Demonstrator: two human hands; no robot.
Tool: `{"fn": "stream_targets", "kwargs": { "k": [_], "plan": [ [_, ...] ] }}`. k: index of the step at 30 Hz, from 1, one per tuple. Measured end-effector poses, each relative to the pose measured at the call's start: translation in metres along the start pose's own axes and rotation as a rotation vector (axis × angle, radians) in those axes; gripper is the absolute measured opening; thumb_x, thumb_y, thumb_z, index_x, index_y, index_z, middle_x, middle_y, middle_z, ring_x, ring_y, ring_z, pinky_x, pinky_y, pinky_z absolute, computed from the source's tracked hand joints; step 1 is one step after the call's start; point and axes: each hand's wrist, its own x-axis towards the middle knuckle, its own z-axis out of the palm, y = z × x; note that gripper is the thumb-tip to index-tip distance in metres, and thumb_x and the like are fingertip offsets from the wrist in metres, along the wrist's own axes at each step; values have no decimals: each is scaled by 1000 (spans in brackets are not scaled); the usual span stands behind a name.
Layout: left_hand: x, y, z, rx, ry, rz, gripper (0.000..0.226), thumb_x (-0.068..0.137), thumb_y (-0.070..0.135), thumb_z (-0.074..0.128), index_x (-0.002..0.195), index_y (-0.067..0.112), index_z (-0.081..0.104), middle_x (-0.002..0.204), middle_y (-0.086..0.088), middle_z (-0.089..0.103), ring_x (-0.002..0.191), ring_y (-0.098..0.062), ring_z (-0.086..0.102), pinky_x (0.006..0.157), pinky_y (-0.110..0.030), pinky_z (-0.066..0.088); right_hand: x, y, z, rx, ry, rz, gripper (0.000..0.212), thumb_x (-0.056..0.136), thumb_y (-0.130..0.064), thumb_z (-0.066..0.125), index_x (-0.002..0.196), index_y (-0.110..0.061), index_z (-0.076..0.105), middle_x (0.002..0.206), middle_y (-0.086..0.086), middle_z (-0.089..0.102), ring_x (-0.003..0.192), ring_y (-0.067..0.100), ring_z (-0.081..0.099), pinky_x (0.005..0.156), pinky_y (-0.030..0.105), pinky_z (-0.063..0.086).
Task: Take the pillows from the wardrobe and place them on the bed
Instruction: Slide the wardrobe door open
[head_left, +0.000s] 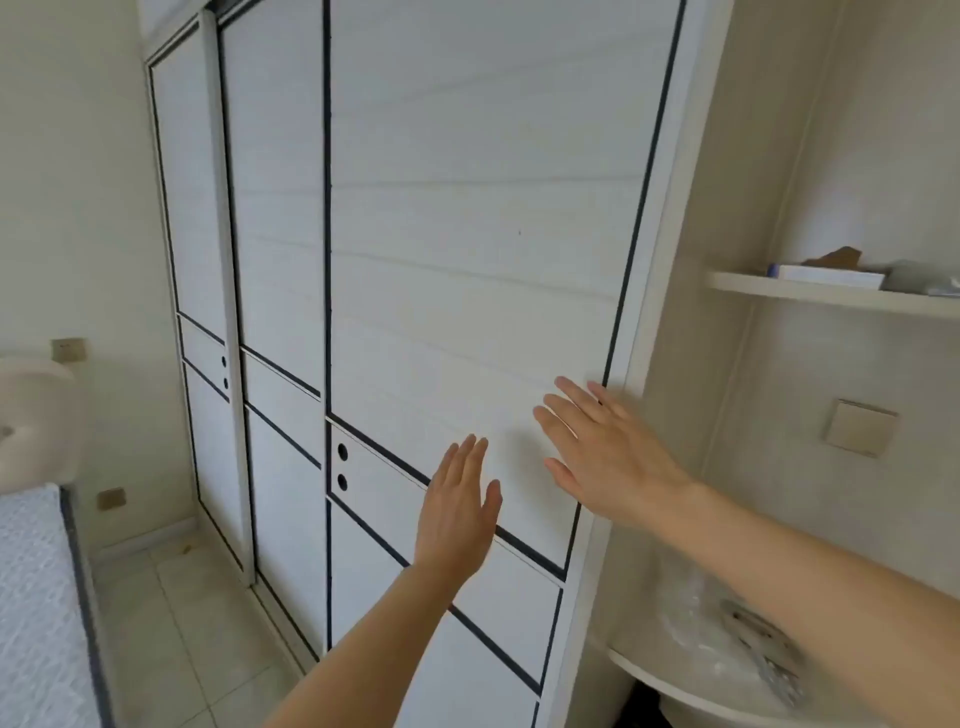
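Facing the shut wardrobe, you are reaching both hands flat and empty, right hand nearer the door's right edge than left hand.

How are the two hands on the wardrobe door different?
The right hand is higher, near the door's right edge; the left hand is lower, nearer the middle. The right hand's fingers are spread and slant left; the left hand's are closer together and point up. Both are open, flat and empty against the wardrobe door.
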Motion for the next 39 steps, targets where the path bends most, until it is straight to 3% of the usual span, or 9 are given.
{"fn": "stream_targets", "kwargs": {
  "k": [3, 6, 11, 19, 24, 32, 39],
  "plan": [
    [21, -2, 26, -84, 65, -24, 53, 105, 32, 33, 155, 19, 20, 163, 3, 14, 151, -13, 5, 122, -30, 9, 26, 6, 16, -95, 0, -63, 59, 97, -39, 28, 146, -6, 37, 152, 13, 37, 147, 31, 20, 118, 50, 16],
    [41, 3, 48, -223, 126, -125, 53, 105, 33, 29, 156, 23, 13, 164, 8, 4, 150, -8, -3, 123, -32, 7, 51, 11, 26, -181, 1, -111, 64, 101, -43, 22, 154, -10, 4, 162, 8, 2, 148, 30, -11, 116, 51, -7],
    [68, 12, 70, -350, 272, -206, 55, 106, 34, 26, 156, 25, 5, 163, 14, -2, 149, 0, -8, 120, -26, 3, 75, 19, 47, -346, -24, -44, 73, 99, -51, 13, 149, -9, -21, 159, 10, -22, 143, 34, -25, 114, 56, -14],
    [97, 10, 101, -435, 322, -238, 51, 106, 32, 18, 153, 31, -1, 161, 21, -7, 146, 6, -12, 122, -28, 1, 81, 22, 69, -506, -38, -31, 77, 99, -50, 7, 144, 3, -27, 154, 21, -30, 139, 43, -30, 109, 61, -20],
    [103, 6, 110, -431, 341, -259, 54, 102, 40, 11, 153, 36, -5, 160, 24, -10, 144, 8, -15, 119, -30, -8, 88, 20, 74, -564, -37, -20, 77, 99, -50, 7, 143, 3, -27, 153, 22, -32, 138, 44, -30, 107, 62, -22],
    [115, -11, 114, -456, 372, -236, 54, 103, 39, 11, 155, 34, -4, 161, 22, -11, 146, 5, -15, 121, -37, -7, 101, 16, 77, -587, -26, -27, 77, 99, -50, 8, 144, 3, -25, 153, 24, -29, 139, 44, -28, 106, 62, -21],
    [129, -34, 112, -480, 367, -210, 55, 102, 41, 11, 154, 35, -5, 162, 20, -11, 146, 3, -15, 121, -38, -7, 111, 10, 82, -583, -124, -93, 74, 99, -48, 7, 144, 0, -27, 151, 25, -33, 139, 44, -29, 107, 62, -20]
  ]
}}
